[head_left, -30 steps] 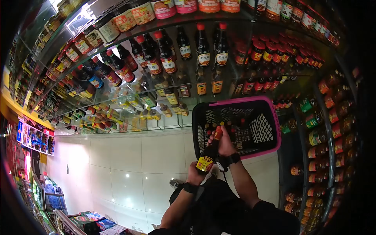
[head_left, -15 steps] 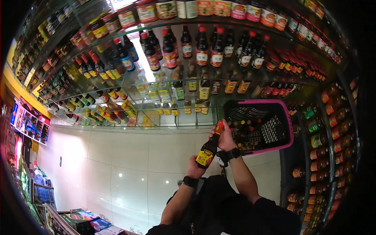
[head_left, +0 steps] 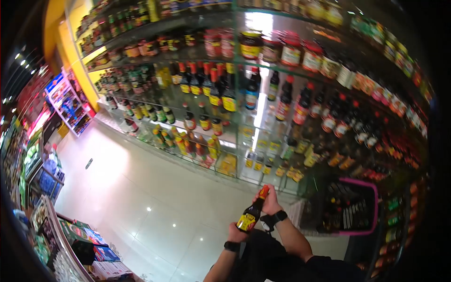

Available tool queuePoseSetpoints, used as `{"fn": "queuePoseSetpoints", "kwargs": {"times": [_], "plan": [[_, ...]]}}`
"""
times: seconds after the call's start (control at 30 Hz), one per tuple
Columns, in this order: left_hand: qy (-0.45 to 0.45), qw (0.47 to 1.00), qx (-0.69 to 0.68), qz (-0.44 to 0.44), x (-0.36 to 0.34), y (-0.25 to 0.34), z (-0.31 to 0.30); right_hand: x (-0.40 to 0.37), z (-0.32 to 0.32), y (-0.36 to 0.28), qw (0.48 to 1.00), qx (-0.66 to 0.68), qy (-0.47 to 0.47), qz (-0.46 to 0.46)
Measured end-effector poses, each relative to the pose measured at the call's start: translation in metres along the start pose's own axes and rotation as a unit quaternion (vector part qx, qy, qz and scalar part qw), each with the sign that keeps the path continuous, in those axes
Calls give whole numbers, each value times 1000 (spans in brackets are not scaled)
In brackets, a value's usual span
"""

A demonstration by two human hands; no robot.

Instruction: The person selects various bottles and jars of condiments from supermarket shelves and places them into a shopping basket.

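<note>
A dark soy sauce bottle [head_left: 250,216] with a red cap and a yellow label is held tilted in front of my body. My left hand [head_left: 236,233] grips it near its base. Around the neck, just by the cap, my right hand [head_left: 271,203] is closed. A dark band circles each wrist, and a small object hangs near the right one. Similar bottles with yellow labels [head_left: 229,99] stand on the glass shelf ahead.
To my right is a black basket with a pink rim [head_left: 376,207], holding several bottles. Glass shelves [head_left: 188,99] of jars and bottles run across the front. Boxes [head_left: 104,254] lie at the lower left, beside the tiled floor [head_left: 155,202].
My view has swung left, so the shelves and basket appear shifted to the right and tilted. Both hands keep hold of the bottle.
</note>
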State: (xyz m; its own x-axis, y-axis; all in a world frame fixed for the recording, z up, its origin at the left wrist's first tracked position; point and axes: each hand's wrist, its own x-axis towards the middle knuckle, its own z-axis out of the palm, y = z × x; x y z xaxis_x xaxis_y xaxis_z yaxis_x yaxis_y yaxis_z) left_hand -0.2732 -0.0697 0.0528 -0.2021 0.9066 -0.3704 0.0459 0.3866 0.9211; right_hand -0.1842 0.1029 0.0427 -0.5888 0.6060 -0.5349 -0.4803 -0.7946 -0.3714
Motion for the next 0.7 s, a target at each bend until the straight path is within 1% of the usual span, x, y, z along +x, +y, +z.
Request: {"fn": "queuePoseSetpoints", "kwargs": {"times": [0.03,0.07,0.1,0.13,0.17,0.2,0.23,0.27,0.3,0.33,0.37,0.43,0.47,0.5,0.53,0.57,0.63,0.7], "plan": [[3,1000,-25,11,0,5,-16,19,10,11,1000,-11,-5,25],[54,993,-105,-15,-7,10,-25,37,17,22,999,-20,-4,50],[84,985,-146,-27,-3,8,-39,55,26,35,998,-29,-11,57],[114,975,-187,-37,0,7,-53,72,35,46,996,-36,-11,85],[113,975,-188,-23,14,-22,-69,91,47,59,993,-40,-14,112],[109,948,-296,-34,31,-50,-83,110,59,71,992,-45,-23,117],[92,871,-478,-61,52,-78,-103,128,72,83,988,-36,-23,147],[77,744,-656,-96,71,-103,-124,144,87,92,984,-24,-19,175],[96,616,-769,-138,85,-118,-145,156,108,100,983,-50,-19,173],[71,618,-774,-114,94,-121,-166,170,132,105,983,-39,-9,182],[86,654,-744,-101,105,-121,-183,186,154,107,981,-45,-8,188],[119,721,-678,-80,121,-101,-220,214,191,113,981,-56,2,188],[126,685,-712,-83,126,-90,-239,228,209,118,981,-49,-3,190],[133,634,-756,-90,133,-75,-258,238,230,118,979,-56,-14,194],[136,595,-786,-97,140,-65,-274,249,249,119,978,-63,-24,197],[141,578,-797,-102,146,-56,-288,258,262,120,978,-62,-18,199],[149,591,-788,-91,159,-55,-310,280,293,117,976,-71,-23,205],[141,570,-802,-107,171,-50,-331,300,311,122,973,-95,-38,209]]}}
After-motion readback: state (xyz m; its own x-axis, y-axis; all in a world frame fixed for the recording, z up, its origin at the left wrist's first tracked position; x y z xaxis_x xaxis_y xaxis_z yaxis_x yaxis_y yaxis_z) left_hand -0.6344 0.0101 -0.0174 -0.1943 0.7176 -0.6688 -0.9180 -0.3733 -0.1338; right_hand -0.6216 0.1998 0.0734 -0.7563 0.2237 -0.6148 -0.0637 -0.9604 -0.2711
